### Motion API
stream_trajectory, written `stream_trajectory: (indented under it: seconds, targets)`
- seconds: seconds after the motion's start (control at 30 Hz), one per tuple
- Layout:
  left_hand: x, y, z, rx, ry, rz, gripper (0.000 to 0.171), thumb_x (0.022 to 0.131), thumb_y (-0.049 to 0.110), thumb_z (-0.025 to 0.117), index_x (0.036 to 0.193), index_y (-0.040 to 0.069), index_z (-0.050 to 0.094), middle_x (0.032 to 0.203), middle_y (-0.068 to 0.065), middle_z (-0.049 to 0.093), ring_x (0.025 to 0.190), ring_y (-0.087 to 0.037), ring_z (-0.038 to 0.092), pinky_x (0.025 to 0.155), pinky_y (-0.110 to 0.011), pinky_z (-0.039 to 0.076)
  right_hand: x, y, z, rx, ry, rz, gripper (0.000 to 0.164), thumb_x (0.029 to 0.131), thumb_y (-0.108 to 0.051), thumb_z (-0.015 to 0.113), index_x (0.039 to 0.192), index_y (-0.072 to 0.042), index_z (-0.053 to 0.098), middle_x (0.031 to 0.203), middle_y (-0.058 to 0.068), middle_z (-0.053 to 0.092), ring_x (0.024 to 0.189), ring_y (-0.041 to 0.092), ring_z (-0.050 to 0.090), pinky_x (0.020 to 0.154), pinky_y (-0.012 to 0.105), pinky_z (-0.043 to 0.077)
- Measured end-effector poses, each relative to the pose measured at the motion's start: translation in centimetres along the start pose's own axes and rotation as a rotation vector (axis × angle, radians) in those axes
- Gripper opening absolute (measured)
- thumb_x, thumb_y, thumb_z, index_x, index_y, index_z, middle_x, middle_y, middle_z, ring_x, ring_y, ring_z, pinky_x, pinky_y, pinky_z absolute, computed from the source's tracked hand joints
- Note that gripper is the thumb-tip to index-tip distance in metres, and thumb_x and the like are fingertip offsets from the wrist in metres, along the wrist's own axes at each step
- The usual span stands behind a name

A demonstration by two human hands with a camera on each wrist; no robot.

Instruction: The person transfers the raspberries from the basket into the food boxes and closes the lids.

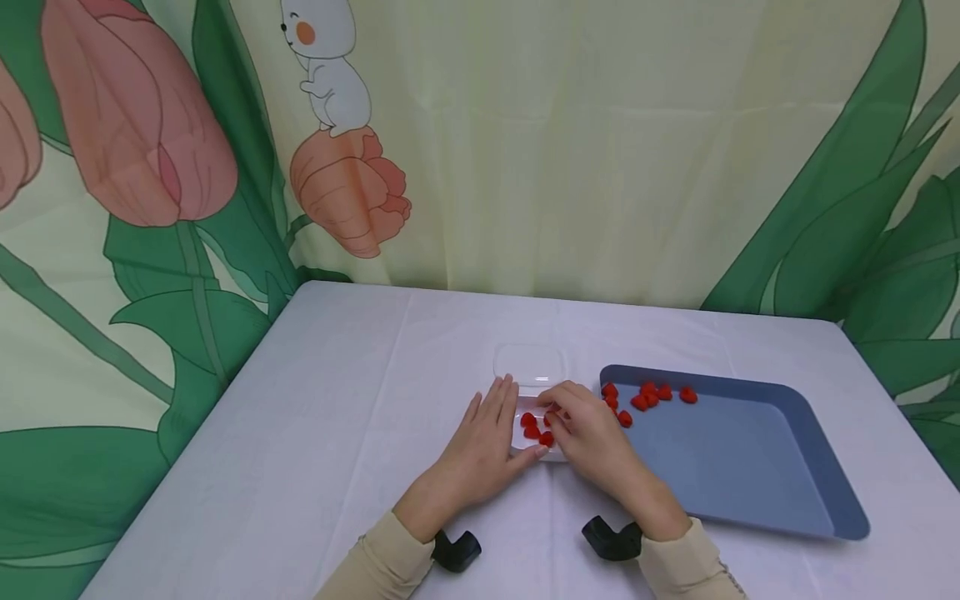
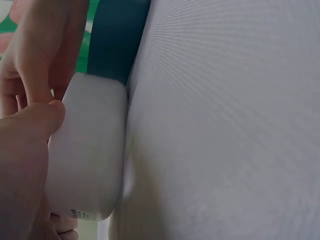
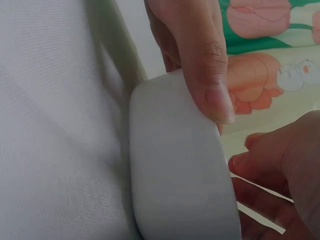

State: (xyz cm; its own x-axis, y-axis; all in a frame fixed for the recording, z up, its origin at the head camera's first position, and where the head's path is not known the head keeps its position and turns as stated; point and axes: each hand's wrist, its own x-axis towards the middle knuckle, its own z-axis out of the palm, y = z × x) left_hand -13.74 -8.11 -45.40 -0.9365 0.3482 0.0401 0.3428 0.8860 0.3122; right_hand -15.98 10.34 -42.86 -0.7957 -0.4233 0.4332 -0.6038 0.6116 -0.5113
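A small white container (image 1: 557, 455) stands on the table with several small red pieces (image 1: 531, 432) in it. My left hand (image 1: 480, 454) lies along its left side, fingers straight and together, the thumb reaching over the near rim. In the left wrist view that thumb (image 2: 42, 117) rests on the rim of the white container (image 2: 92, 145). Over the container's right side, my right hand (image 1: 596, 437) is bent down, pinching a red piece (image 1: 548, 419) that its fingers partly cover. The right wrist view shows my right hand (image 3: 285, 170) beside the rim.
A blue-grey tray (image 1: 750, 450) sits to the right, with several more red pieces (image 1: 648, 394) near its far left corner. Behind the container lies a clear lid (image 1: 529, 364). A white cloth (image 1: 300, 467) covers the table, and a printed curtain (image 1: 562, 167) hangs behind it.
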Motion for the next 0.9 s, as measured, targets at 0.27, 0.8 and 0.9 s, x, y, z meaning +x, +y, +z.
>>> stream_trajectory:
  seconds: [0.27, 0.8, 0.9]
  targets:
    - [-0.1, 0.2, 0.1, 0.012, 0.009, 0.006, 0.093, 0.093, 0.059, 0.052, 0.158, 0.004, 0.015, 0.167, -0.01, 0.015, 0.156, -0.025, 0.011, 0.124, -0.054, 0.018, -0.3, 0.1, -1.4, 0.011, 0.038, 0.036, 0.032, 0.077, 0.0, 0.081, 0.105, -0.008, 0.07, 0.101, 0.004, 0.07, 0.086, 0.012, 0.063, 0.073, 0.032, 0.061]
    - [-0.1, 0.1, -0.4, -0.039, -0.017, -0.038, 0.097, 0.089, 0.062, 0.058, 0.159, 0.01, 0.016, 0.167, -0.006, 0.017, 0.156, -0.024, 0.012, 0.124, -0.054, 0.016, -1.2, 2.6, -4.4, -0.019, 0.172, 0.048, 0.03, 0.077, 0.008, 0.076, 0.102, -0.007, 0.069, 0.096, 0.005, 0.069, 0.081, 0.011, 0.06, 0.065, 0.025, 0.057]
    - [-0.1, 0.2, -0.4, -0.058, -0.015, -0.05, 0.099, 0.089, 0.061, 0.059, 0.16, 0.009, 0.014, 0.167, -0.007, 0.017, 0.156, -0.025, 0.013, 0.124, -0.055, 0.016, -1.3, 2.9, -4.9, -0.029, 0.185, 0.067, 0.029, 0.078, 0.008, 0.076, 0.103, -0.006, 0.069, 0.097, 0.006, 0.069, 0.083, 0.013, 0.062, 0.068, 0.029, 0.059]
